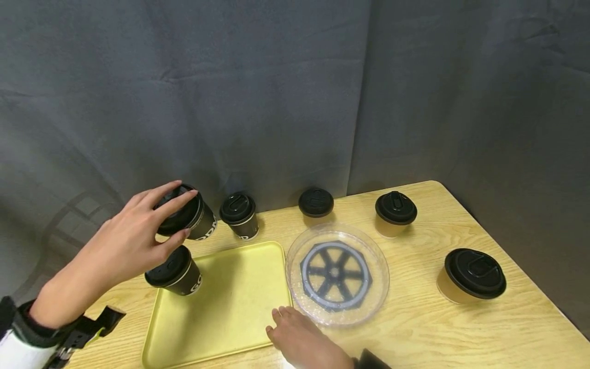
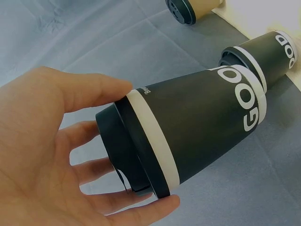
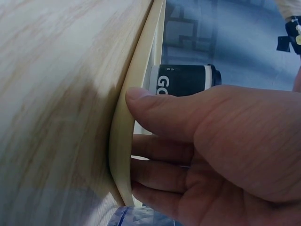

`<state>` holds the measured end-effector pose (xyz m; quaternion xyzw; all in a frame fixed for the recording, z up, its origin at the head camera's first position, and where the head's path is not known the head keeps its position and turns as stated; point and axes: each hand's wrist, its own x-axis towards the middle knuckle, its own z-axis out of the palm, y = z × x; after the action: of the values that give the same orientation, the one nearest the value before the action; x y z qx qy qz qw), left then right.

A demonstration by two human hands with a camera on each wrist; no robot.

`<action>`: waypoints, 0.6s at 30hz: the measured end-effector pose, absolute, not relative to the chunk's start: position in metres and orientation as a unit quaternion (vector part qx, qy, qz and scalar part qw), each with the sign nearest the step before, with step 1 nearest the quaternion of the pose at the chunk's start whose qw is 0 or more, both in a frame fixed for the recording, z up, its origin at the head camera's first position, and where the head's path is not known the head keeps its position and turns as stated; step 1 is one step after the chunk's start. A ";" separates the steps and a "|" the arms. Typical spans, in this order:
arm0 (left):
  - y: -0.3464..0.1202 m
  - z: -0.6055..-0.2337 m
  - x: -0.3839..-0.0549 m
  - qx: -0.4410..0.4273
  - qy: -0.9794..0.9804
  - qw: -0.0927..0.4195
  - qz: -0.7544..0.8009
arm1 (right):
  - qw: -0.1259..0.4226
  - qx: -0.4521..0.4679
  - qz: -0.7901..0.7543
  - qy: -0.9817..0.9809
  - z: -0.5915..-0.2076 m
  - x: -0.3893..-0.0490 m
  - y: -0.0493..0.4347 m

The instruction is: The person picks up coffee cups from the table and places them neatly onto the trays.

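Observation:
My left hand (image 1: 133,230) grips a large black paper cup (image 2: 197,127) around its black lid, thumb on one side and fingers on the other. That cup appears behind the tray's back left corner in the head view. A smaller black lidded cup (image 1: 186,279) stands on the back left of the yellow tray (image 1: 230,292). Down at the tray's front right corner, my right hand (image 1: 304,335) holds the rim. In the right wrist view its thumb (image 3: 141,96) lies on the outer side, while the fingertips drop behind the rim.
Another black cup (image 1: 241,220) stands behind the tray. A clear round dish (image 1: 295,277) with a dark spoked wheel shape sits right of it. Three tan cups with black lids (image 1: 315,202) (image 1: 396,207) (image 1: 475,274) stand along the back and right. A grey curtain (image 1: 276,102) hangs behind.

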<state>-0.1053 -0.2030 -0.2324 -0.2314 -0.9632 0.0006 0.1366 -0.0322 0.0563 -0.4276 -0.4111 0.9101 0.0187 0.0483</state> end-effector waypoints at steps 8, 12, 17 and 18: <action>-0.202 -0.233 -0.100 -0.239 -0.960 0.145 0.002 | 0.048 -0.411 0.010 0.910 -0.427 -0.032 0.057; -0.201 -0.233 -0.098 -0.239 -0.960 0.145 -0.002 | 0.052 -0.407 0.001 0.912 -0.427 -0.031 0.057; -0.200 -0.234 -0.095 -0.243 -0.958 0.149 -0.006 | 0.057 -0.405 -0.009 0.912 -0.426 -0.030 0.058; -0.200 -0.234 -0.095 -0.245 -0.958 0.151 -0.006 | 0.057 -0.405 -0.011 0.912 -0.426 -0.030 0.058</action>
<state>-0.0947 -0.1995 -0.2343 -0.2450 -0.9577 -0.0063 0.1509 -0.0300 0.0581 -0.4261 -0.4055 0.9123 -0.0105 0.0570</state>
